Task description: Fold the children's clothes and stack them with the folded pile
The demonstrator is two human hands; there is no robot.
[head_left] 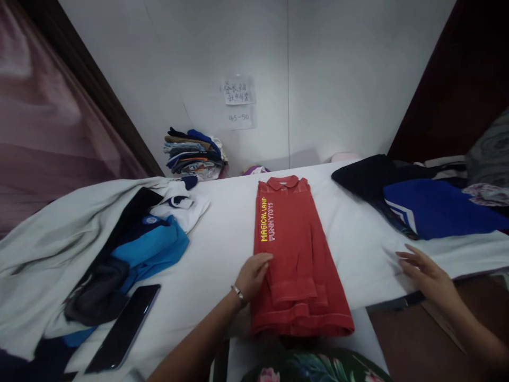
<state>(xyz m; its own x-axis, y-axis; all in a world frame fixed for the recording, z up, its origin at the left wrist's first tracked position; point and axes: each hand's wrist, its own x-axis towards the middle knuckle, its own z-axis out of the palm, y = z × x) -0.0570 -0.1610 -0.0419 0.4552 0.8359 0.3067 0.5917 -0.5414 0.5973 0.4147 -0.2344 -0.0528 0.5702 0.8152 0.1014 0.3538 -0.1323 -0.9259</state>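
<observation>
A red polo shirt [294,254] lies on the white table [222,249], folded into a long narrow strip with its sleeves tucked in and its collar at the far end. Yellow and white lettering runs along its left side. My left hand [253,276], with a bracelet on the wrist, rests flat on the shirt's left edge, fingers stretched out. My right hand [425,273] lies on the white cloth to the right of the shirt, fingers spread, holding nothing.
A heap of white, blue and dark clothes [119,249] fills the table's left side, with a black phone [125,326] near the front edge. Dark and blue garments [417,204] lie at the right. A stack of folded clothes [194,154] stands against the back wall.
</observation>
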